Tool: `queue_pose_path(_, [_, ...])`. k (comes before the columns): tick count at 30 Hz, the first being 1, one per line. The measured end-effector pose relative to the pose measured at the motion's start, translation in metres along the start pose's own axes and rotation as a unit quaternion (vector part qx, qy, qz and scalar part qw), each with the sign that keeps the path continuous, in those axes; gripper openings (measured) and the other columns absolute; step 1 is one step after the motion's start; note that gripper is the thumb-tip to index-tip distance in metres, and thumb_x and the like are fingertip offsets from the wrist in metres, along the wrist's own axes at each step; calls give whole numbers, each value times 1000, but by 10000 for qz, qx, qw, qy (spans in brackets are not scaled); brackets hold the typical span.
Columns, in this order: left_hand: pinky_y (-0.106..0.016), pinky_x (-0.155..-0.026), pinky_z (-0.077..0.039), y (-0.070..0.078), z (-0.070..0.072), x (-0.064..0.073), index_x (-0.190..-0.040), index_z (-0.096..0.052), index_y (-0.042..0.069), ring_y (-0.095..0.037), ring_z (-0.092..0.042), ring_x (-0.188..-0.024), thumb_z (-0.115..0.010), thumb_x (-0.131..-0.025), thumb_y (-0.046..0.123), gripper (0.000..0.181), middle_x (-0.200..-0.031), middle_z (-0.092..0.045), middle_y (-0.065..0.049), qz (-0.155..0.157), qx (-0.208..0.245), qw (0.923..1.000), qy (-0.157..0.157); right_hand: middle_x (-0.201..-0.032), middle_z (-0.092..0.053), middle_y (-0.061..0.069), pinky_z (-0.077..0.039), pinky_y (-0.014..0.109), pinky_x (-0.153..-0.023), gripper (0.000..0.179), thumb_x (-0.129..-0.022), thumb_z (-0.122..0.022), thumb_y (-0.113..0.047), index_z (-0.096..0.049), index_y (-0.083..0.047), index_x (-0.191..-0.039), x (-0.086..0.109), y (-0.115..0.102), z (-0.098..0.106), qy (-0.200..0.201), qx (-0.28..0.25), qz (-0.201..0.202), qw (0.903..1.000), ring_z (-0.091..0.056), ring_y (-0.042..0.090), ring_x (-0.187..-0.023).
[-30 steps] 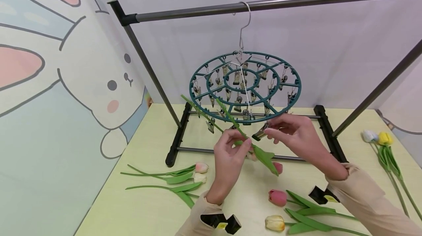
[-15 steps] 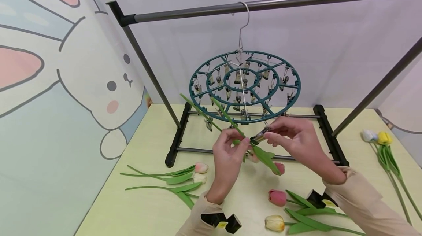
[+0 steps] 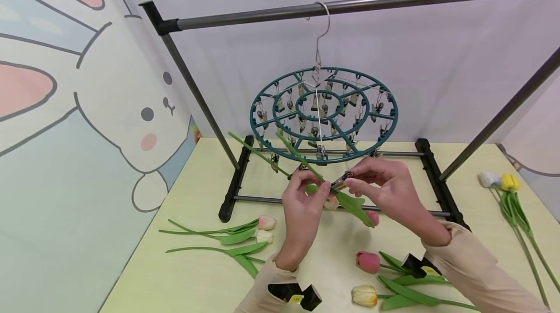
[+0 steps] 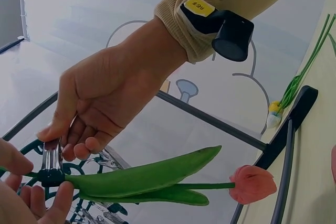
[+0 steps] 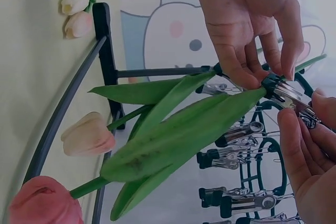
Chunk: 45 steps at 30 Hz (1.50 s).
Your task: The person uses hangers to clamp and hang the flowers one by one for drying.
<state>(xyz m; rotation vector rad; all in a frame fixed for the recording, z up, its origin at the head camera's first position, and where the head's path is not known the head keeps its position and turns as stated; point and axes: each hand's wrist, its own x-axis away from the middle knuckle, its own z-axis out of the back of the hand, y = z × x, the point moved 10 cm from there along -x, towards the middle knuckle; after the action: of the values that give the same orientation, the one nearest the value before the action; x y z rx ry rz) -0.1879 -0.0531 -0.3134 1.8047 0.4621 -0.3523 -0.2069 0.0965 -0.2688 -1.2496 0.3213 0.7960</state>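
Observation:
My left hand (image 3: 304, 208) pinches the green stem of a pink tulip (image 4: 253, 184), whose bloom points down and to the right in the head view. The right hand (image 3: 389, 189) pinches a metal clip (image 4: 52, 163) with dark tips between thumb and fingers. In both wrist views those tips meet the stem just above the leaves (image 5: 173, 140), close to the left fingertips. Behind hangs a pale pink tulip (image 5: 88, 135); how it is held is partly hidden by the left hand. The clip belongs to a round green hanger (image 3: 258, 130) bearing several clips.
The hanger hooks over a dark rack bar (image 3: 245, 15). On the table, several pale tulips (image 3: 266, 229) lie left, a pink tulip (image 3: 368, 262) and a cream tulip (image 3: 364, 296) front right. White and yellow tulips (image 3: 510, 182) lie far right. Rack feet (image 3: 236, 182) stand behind the hands.
My right hand has moved left and slightly down with the clip, bringing it from apart to the pink tulip's stem. The left hand stays nearly in place; the stems have shifted slightly.

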Motion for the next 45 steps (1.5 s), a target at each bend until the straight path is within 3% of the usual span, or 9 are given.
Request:
queue_pose_path(16, [-48, -70, -56, -1, -1, 1, -99, -50, -9, -23, -60, -82, -62, -88, -2, 18, -96, -47, -21, 3, 102, 9999, -55, -79, -65, 1, -54, 21, -55, 23, -76, -70, 13, -69, -7, -88, 1, -5, -1, 75, 177, 147, 9997, -63, 13, -60])
queue_pose_path(19, [-46, -69, -57, -1, -1, 1, -99, -50, -10, -25, -60, -81, -62, -88, -2, 18, -96, -47, -21, 3, 109, 9999, -40, -81, -65, 5, -55, 23, -57, 20, -79, -69, 11, -69, -5, -90, 1, -1, -1, 68, 94, -39, 9999, -64, 15, -62])
queue_pose_path(22, [-45, -69, -57, -2, 1, 1, -98, -50, -10, -26, -61, -80, -62, -88, -3, 18, -95, -48, -21, 40, 41, 10000, 26, -84, -65, 7, -56, 25, -59, 15, -83, -68, 5, -69, -3, -95, 2, 7, -3, -28, 98, -467, 9989, -65, 15, -65])
queue_pose_path(25, [-45, -69, -57, -3, 2, 2, -98, -50, -9, -27, -60, -81, -62, -87, -3, 17, -95, -49, -21, 123, 3, 9999, 20, -85, -66, 6, -55, 26, -59, 13, -87, -67, -3, -69, -5, -99, 4, 15, -5, -189, 357, -876, 9953, -65, 13, -66])
queue_pose_path(28, [-43, -69, -57, -4, 4, 3, -100, -50, -9, -26, -59, -81, -63, -88, -2, 19, -95, -49, -20, 186, -52, 9998, -7, -88, -67, 1, -55, 27, -59, 14, -88, -67, -9, -70, -8, -102, 5, 17, -6, -351, 789, -991, 9913, -64, 11, -69])
queue_pose_path(37, [-41, -66, -58, -4, 15, 6, -99, -49, -8, -22, -56, -80, -65, -86, -2, 21, -91, -49, -16, 35, -309, 9992, 264, -98, -68, -3, -54, 25, -62, 20, -88, -68, -14, -70, -10, -108, 5, 14, -14, -613, 1610, -724, 9824, -63, 9, -81])
queue_pose_path(45, [-40, -66, -58, 0, 16, 9, -98, -47, -9, -29, -58, -77, -63, -88, 0, 20, -88, -47, -16, -153, 5, 9995, 285, -105, -68, 3, -53, 26, -60, 30, -85, -64, 6, -67, -6, -112, 3, 9, -19, -860, 1749, -503, 9795, -63, 13, -80])
